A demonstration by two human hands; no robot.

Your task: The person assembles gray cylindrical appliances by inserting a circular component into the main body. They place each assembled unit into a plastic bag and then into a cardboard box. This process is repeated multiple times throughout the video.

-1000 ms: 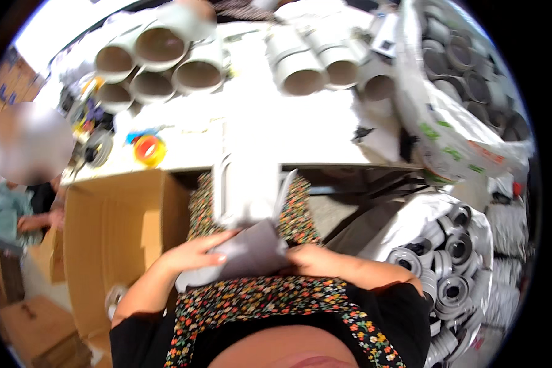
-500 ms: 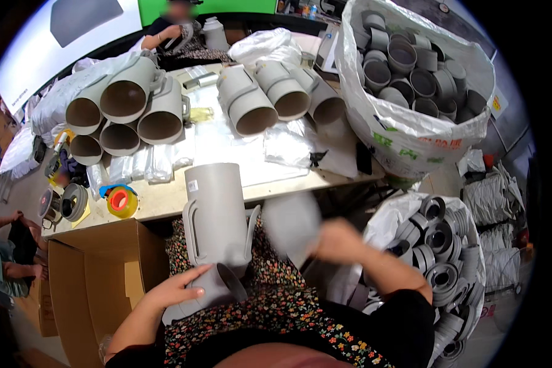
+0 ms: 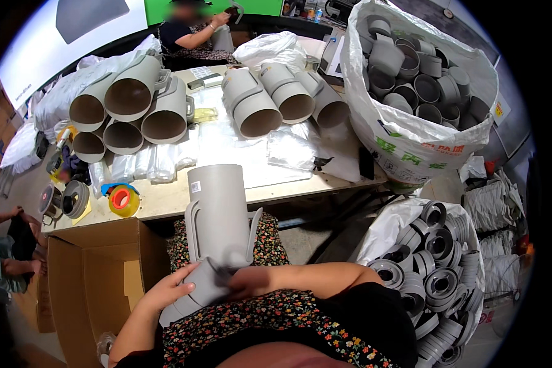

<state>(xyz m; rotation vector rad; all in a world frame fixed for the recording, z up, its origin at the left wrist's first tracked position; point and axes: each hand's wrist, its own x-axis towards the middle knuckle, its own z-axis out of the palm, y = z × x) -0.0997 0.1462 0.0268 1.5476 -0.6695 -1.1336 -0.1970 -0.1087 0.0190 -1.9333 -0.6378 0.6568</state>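
Note:
A tall grey jug (image 3: pixel 218 202) with a curved handle on each side and a small white label stands upside down or upright, I cannot tell which, over my lap. My left hand (image 3: pixel 173 288) is wrapped round a short grey cup (image 3: pixel 206 281) with a stepped, ringed lower part. This cup lies tilted in front of the jug, against my flowered apron (image 3: pixel 251 313). At the cup's mouth is my right hand (image 3: pixel 248 282), dark and blurred. Its fingers are partly hidden by the cup.
Several grey jugs (image 3: pixel 165 116) lie on the worktable (image 3: pixel 270 193), with clear plastic bags and a tape roll (image 3: pixel 122 200). An open carton (image 3: pixel 92 270) stands left. At right are a white sack (image 3: pixel 423 147) of cups and another sack (image 3: pixel 374 236) of ringed parts. A co-worker (image 3: pixel 193 37) sits opposite.
My right hand has come left to the cup, away from the blurred grey piece beside it earlier. A grey cup now tops the pile in the upper sack. The co-worker's arm is raised.

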